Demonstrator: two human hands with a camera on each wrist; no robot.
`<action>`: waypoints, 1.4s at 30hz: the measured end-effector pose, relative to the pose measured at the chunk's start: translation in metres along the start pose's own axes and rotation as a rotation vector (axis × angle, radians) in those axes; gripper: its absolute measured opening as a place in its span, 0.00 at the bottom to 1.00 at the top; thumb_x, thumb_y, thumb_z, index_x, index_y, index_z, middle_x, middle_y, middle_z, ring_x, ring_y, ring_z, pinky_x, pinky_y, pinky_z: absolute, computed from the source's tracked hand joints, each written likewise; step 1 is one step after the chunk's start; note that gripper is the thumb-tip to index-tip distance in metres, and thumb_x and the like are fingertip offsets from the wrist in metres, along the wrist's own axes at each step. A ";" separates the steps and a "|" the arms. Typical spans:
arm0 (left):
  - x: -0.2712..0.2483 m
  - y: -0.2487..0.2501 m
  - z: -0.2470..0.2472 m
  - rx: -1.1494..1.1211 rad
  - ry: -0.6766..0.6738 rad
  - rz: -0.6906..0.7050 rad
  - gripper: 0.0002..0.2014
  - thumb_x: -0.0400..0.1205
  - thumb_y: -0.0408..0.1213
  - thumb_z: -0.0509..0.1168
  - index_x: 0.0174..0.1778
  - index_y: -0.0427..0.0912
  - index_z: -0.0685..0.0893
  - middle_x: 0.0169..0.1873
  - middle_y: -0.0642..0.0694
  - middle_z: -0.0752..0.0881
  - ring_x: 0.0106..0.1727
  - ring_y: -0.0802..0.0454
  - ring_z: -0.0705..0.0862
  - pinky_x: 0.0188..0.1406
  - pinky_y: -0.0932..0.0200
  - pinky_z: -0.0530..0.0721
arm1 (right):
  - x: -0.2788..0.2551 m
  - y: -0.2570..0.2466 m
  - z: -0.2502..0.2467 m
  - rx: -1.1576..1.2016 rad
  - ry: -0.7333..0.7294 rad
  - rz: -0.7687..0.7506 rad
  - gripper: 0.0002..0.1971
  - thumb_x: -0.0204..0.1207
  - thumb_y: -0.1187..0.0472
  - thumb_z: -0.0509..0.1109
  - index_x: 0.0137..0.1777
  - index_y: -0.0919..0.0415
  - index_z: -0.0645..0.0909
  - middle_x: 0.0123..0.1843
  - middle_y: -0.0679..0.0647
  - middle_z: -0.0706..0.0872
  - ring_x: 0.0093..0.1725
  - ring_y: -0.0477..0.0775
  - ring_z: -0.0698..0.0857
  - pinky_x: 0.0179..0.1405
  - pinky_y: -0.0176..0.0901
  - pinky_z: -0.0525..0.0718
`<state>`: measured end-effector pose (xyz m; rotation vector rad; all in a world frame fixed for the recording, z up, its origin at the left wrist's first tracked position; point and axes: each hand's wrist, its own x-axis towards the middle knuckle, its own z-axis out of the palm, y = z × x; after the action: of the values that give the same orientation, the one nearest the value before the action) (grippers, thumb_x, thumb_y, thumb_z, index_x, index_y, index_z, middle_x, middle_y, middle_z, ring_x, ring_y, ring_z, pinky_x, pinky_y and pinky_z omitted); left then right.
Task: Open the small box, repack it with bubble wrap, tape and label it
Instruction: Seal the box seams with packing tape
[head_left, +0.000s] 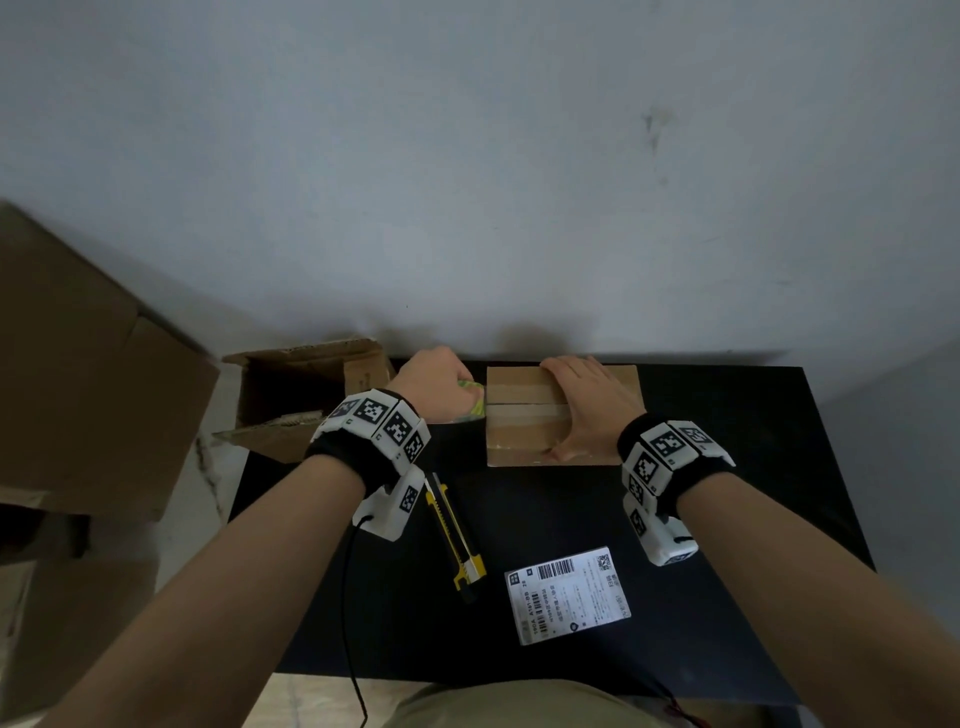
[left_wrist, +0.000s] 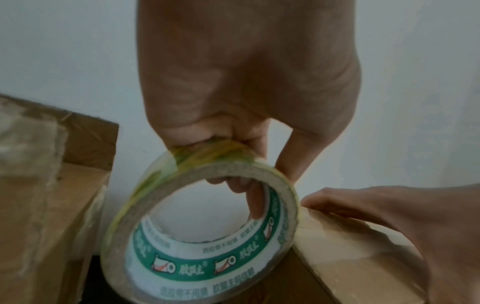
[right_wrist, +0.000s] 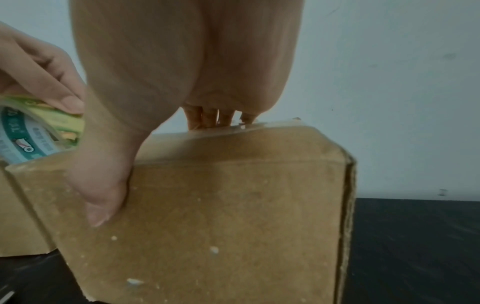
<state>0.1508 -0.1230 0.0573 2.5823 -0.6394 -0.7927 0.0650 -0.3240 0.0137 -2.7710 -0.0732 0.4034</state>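
We are gripping the tape roll (left_wrist: 200, 224) in our left hand (head_left: 434, 387), fingers curled through its core, holding it against the left edge of the small box (head_left: 524, 415). Our right hand (head_left: 587, 410) is lying flat and spread on top of the box, thumb pressing its near side. The label (head_left: 567, 595) and utility knife (head_left: 454, 535) are lying nearer us, between our wrists.

Matt, scuffed cardboard box (right_wrist: 221, 216); glossy, seemingly clear plastic tape (left_wrist: 197, 236).
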 end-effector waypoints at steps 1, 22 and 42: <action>0.000 0.001 0.001 -0.005 -0.002 0.001 0.13 0.81 0.40 0.62 0.44 0.37 0.91 0.28 0.42 0.81 0.31 0.50 0.77 0.25 0.62 0.71 | -0.001 0.000 -0.001 0.002 -0.004 0.003 0.55 0.55 0.44 0.83 0.78 0.55 0.57 0.76 0.52 0.66 0.76 0.54 0.64 0.80 0.47 0.52; -0.001 -0.001 0.006 -0.050 0.013 -0.041 0.12 0.78 0.39 0.64 0.52 0.42 0.90 0.44 0.39 0.89 0.49 0.44 0.85 0.45 0.56 0.83 | 0.015 -0.045 -0.009 -0.093 -0.137 -0.033 0.59 0.57 0.39 0.80 0.81 0.62 0.51 0.81 0.56 0.60 0.80 0.56 0.58 0.81 0.48 0.49; 0.008 -0.005 0.019 -0.122 -0.034 -0.068 0.12 0.78 0.41 0.64 0.33 0.41 0.89 0.25 0.47 0.80 0.36 0.46 0.81 0.31 0.62 0.73 | 0.014 -0.034 -0.002 -0.011 -0.163 -0.029 0.57 0.60 0.48 0.82 0.82 0.58 0.48 0.83 0.53 0.55 0.82 0.54 0.54 0.80 0.45 0.46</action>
<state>0.1468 -0.1267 0.0374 2.4959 -0.4993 -0.8717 0.0791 -0.2911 0.0238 -2.7388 -0.1546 0.6229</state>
